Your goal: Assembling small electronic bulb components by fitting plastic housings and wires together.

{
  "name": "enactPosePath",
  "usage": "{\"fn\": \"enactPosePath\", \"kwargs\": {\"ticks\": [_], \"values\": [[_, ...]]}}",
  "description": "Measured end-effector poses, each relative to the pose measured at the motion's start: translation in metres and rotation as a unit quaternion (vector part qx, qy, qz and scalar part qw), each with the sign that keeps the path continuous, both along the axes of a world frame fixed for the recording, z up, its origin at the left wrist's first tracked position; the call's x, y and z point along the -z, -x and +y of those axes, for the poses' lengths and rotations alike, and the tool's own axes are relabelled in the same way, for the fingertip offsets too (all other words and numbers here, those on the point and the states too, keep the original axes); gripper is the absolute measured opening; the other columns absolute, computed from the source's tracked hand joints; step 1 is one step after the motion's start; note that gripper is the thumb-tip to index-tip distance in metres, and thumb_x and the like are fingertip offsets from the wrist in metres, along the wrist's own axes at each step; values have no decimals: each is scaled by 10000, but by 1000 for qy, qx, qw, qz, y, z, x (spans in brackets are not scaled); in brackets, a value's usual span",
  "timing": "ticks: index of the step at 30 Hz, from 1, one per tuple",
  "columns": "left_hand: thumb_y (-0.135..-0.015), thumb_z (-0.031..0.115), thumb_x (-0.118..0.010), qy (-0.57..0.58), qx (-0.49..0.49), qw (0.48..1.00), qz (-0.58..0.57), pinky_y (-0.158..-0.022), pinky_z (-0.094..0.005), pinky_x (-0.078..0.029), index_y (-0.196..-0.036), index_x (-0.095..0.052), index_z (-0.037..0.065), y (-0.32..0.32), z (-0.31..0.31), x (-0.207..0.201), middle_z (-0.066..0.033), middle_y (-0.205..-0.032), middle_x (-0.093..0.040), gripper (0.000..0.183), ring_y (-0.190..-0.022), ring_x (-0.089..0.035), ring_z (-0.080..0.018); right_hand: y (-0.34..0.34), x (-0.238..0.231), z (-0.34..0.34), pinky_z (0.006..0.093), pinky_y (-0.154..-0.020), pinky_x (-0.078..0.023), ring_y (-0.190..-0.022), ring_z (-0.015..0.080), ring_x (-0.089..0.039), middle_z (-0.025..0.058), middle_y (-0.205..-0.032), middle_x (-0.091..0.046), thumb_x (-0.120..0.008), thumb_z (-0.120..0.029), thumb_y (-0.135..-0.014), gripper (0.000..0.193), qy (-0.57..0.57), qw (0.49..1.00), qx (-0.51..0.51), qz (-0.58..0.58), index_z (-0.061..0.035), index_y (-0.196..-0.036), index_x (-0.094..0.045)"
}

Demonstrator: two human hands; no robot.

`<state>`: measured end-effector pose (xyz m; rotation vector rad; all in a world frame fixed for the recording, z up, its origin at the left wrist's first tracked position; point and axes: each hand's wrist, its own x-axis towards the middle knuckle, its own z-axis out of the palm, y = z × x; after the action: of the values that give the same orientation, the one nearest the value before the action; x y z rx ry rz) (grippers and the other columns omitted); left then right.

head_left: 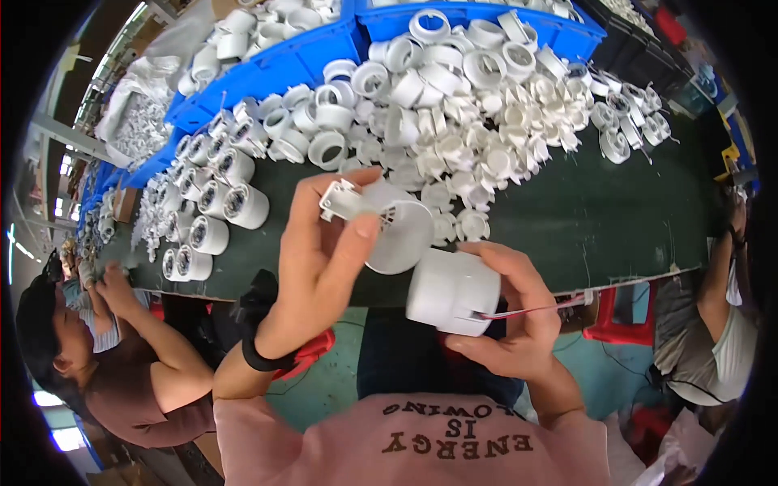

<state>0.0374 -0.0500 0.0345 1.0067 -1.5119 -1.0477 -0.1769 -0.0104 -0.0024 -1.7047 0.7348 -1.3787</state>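
Observation:
My left hand grips a hollow white plastic cup with a grille in its base. At its fingertips there is also a small flat white bracket with holes; whether it is joined to the cup I cannot tell. In my right hand lies a rounded white plastic housing, its fingers and thumb wrapped round it. Thin red and white wires run from this housing to a small white plug over my wrist. The cup and the housing are close together, over the near table edge.
Dark green table ahead. Finished-looking round units with dark insides stand at left. Heaps of white rings and small caps fill the middle, before blue bins. One person sits at left, another at right.

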Motion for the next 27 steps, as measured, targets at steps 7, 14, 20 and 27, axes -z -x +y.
{"fn": "enactPosePath", "kwargs": {"ticks": [7,14,20,27], "values": [[-933,255,-488,138,-4,990,-11,-887,-395,-418,-1232,-330,-36,17,39,59,-272,-1209,-476,446,-1022,-523,-287,4,-3,17,305,-741,-499,-915,205,-586,184,-1207,-536,-790,-46,-674,680,-22,994,22,107,51,-1269,-475],[-893,246,-553,164,5,986,-28,-795,-365,-452,-1157,-488,-57,19,60,74,-217,-1093,-538,407,-930,-554,-293,-3,6,33,297,-726,-491,-864,210,-575,161,-1180,-546,-835,-216,-663,730,-108,988,-12,106,29,-1264,-502],[-871,281,-588,207,8,975,-78,-725,-362,-486,-1137,-529,-67,12,68,63,-226,-1029,-581,442,-849,-596,-310,-11,5,36,301,-703,-473,-799,191,-553,136,-1112,-550,-840,-267,-625,790,-56,986,-25,156,22,-1281,-508],[-873,307,-589,238,3,969,-62,-634,-340,-504,-1138,-527,-72,10,75,67,-241,-983,-590,466,-786,-610,-303,-19,10,40,288,-673,-458,-763,165,-526,92,-995,-538,-838,-324,-581,856,-19,988,-26,150,22,-1290,-503]]}}
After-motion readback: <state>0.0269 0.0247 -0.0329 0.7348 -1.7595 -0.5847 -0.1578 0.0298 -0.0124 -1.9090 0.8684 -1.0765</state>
